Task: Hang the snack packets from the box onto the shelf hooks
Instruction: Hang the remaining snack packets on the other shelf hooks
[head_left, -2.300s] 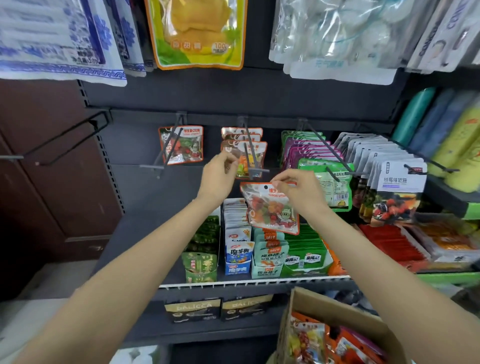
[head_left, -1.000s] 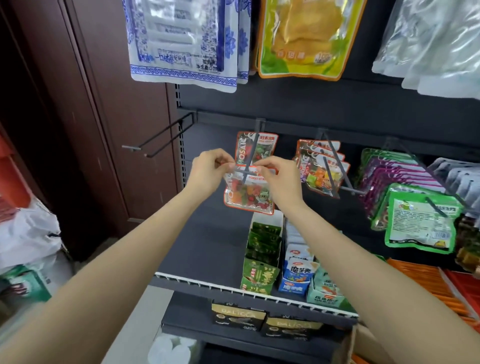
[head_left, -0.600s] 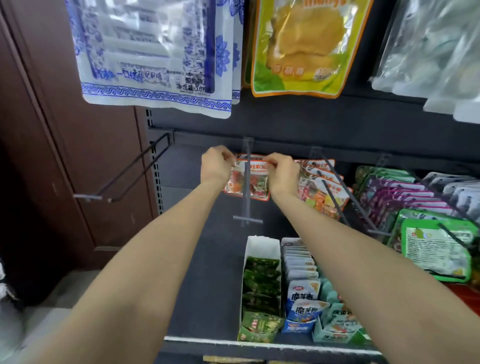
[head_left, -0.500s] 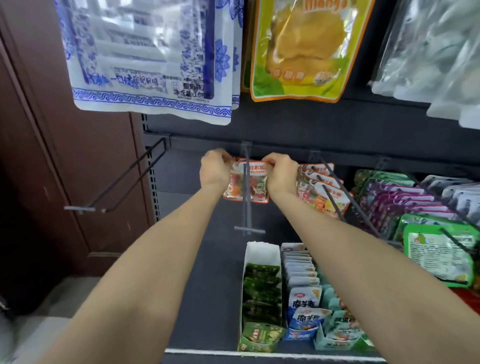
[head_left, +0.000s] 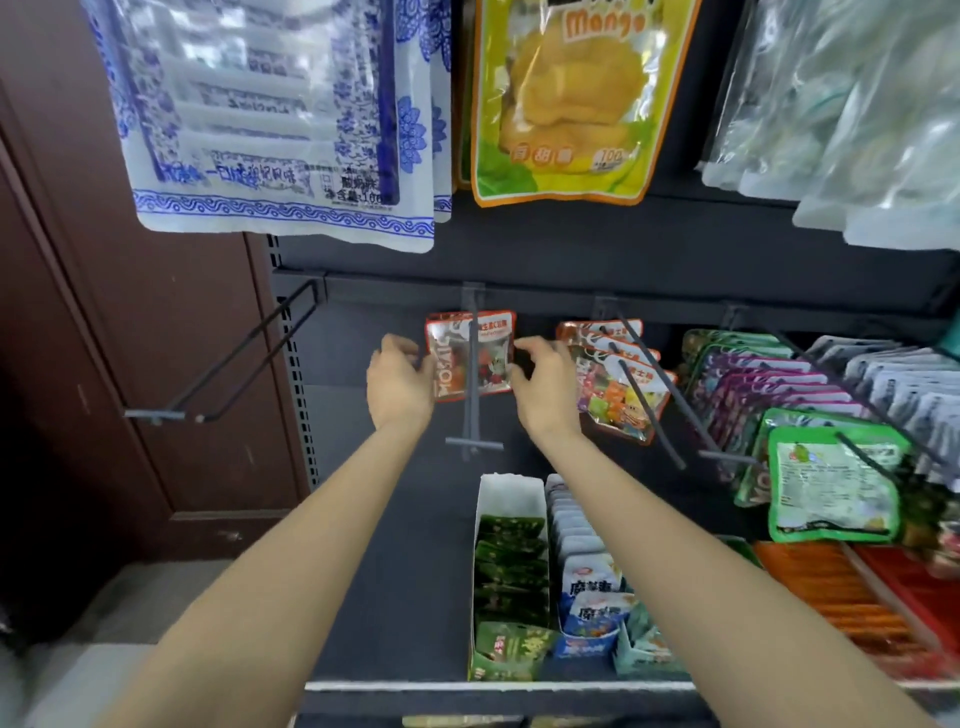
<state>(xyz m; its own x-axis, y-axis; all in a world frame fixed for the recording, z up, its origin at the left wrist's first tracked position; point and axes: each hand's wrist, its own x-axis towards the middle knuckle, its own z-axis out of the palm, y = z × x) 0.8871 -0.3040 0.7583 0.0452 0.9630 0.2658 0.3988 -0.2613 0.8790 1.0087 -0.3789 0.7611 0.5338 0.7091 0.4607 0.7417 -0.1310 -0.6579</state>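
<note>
**Red packet on the hook, both hands beside it**

A red snack packet (head_left: 470, 356) hangs far back on a black hook (head_left: 472, 395), close to the dark back panel (head_left: 597, 270) of the shelf. The hook runs toward the camera and passes in front of the middle of the packet.

The left hand (head_left: 399, 382) is at the left edge of the packet. Its fingers are loosely curled; I cannot tell if they pinch the edge or only touch it. The right hand (head_left: 543, 387) is at the right edge, with fingers bent in a relaxed way near the packet, and a grip is not clear here either.

To the right, another hook carries similar red packets (head_left: 615, 379), and further right hang purple packets (head_left: 753, 384) and a green packet (head_left: 831, 488). To the left there is a bare hook (head_left: 234, 358). Below, near the camera, open trays with green sachets (head_left: 511, 571) and white-blue sachets (head_left: 587, 587) stand on the shelf board. Above hang a blue-white bag (head_left: 280, 119) and a mango bag (head_left: 566, 98).
</note>
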